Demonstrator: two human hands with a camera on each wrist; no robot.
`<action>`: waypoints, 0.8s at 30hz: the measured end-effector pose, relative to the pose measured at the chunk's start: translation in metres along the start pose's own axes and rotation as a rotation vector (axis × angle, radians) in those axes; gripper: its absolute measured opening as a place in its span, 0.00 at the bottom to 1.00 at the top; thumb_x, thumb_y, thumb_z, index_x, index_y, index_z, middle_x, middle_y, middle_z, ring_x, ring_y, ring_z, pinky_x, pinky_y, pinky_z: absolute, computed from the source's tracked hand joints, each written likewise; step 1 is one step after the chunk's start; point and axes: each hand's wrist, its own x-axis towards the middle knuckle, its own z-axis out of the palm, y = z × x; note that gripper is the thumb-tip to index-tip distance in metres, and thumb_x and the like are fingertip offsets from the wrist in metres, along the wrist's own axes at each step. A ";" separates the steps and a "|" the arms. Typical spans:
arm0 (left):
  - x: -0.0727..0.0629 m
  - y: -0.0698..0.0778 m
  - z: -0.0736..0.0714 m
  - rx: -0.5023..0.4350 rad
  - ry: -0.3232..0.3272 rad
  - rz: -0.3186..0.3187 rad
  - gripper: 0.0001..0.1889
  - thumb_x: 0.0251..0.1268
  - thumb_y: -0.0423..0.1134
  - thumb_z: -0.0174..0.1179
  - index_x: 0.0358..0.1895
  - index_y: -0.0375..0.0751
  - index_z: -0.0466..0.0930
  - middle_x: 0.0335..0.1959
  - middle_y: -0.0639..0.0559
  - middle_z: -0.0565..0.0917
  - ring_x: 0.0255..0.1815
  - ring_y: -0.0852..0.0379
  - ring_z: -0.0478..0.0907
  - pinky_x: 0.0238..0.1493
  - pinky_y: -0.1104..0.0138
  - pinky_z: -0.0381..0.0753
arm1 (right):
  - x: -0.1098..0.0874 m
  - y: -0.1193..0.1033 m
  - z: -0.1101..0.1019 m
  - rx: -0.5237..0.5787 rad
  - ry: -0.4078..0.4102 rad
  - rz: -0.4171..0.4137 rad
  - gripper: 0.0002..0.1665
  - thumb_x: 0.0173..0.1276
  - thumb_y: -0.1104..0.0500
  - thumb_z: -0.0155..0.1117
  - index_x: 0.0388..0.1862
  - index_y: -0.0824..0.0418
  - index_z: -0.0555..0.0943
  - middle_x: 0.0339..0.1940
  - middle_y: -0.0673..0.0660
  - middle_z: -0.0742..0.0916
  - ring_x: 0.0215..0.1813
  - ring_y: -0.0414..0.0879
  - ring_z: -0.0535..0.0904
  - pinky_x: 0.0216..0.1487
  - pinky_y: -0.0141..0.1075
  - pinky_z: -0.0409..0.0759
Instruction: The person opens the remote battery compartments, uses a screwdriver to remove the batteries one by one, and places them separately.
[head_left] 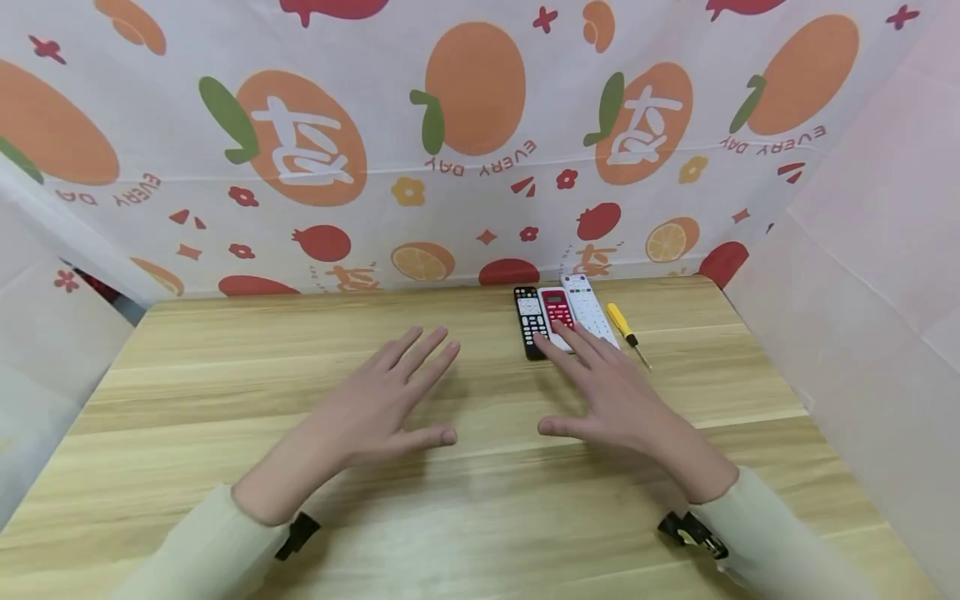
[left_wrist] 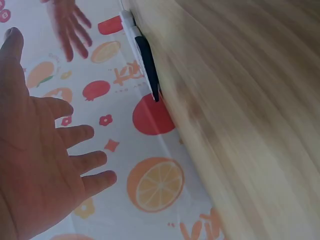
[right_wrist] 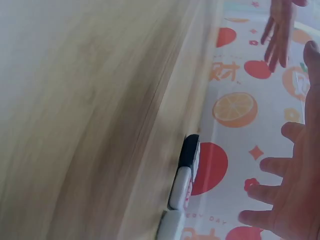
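Note:
My left hand (head_left: 382, 400) hovers over the middle-left of the wooden table, fingers spread, holding nothing. To the right my right hand (head_left: 607, 392) is also spread above the table, its fingertips overlapping the remotes in the head view. Three remotes lie side by side near the back edge: a black remote (head_left: 528, 308), a red and white remote (head_left: 557, 302) and a white remote (head_left: 581, 296). Just right of them lies a screwdriver (head_left: 621, 321) with a yellow handle. In the right wrist view, the right hand (right_wrist: 295, 185) hangs apart from the remotes, its fingers extended.
The wooden table (head_left: 225, 367) ends at the back against a white curtain (head_left: 465, 208) printed with oranges and red fruit. A pale wall (head_left: 862, 292) stands along the right side. Each sleeve carries a small black device at the wrist.

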 end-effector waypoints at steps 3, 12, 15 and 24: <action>0.014 -0.002 0.005 -0.049 -0.041 -0.022 0.50 0.63 0.77 0.44 0.82 0.53 0.42 0.82 0.48 0.48 0.81 0.39 0.47 0.75 0.47 0.56 | 0.009 0.002 0.006 0.034 0.009 0.023 0.60 0.57 0.18 0.55 0.82 0.39 0.49 0.83 0.50 0.55 0.81 0.58 0.52 0.69 0.64 0.62; 0.057 -0.008 0.027 -0.228 -0.101 -0.089 0.47 0.67 0.74 0.43 0.82 0.55 0.41 0.82 0.50 0.49 0.80 0.40 0.51 0.71 0.44 0.62 | 0.041 0.010 0.020 0.170 -0.035 0.173 0.56 0.60 0.23 0.58 0.81 0.32 0.45 0.82 0.54 0.59 0.79 0.58 0.56 0.69 0.63 0.62; 0.069 -0.007 0.038 -0.269 -0.130 -0.101 0.47 0.66 0.76 0.39 0.81 0.59 0.38 0.82 0.51 0.47 0.79 0.41 0.52 0.70 0.44 0.63 | 0.047 0.015 0.023 0.208 -0.028 0.224 0.55 0.61 0.25 0.60 0.81 0.32 0.46 0.81 0.55 0.60 0.79 0.57 0.56 0.69 0.63 0.63; 0.101 -0.002 0.050 -0.391 -0.179 -0.194 0.45 0.67 0.77 0.34 0.81 0.59 0.42 0.81 0.49 0.52 0.79 0.43 0.54 0.67 0.39 0.65 | 0.061 0.021 0.024 0.264 -0.040 0.274 0.54 0.60 0.21 0.54 0.81 0.37 0.53 0.80 0.55 0.63 0.79 0.57 0.58 0.68 0.63 0.64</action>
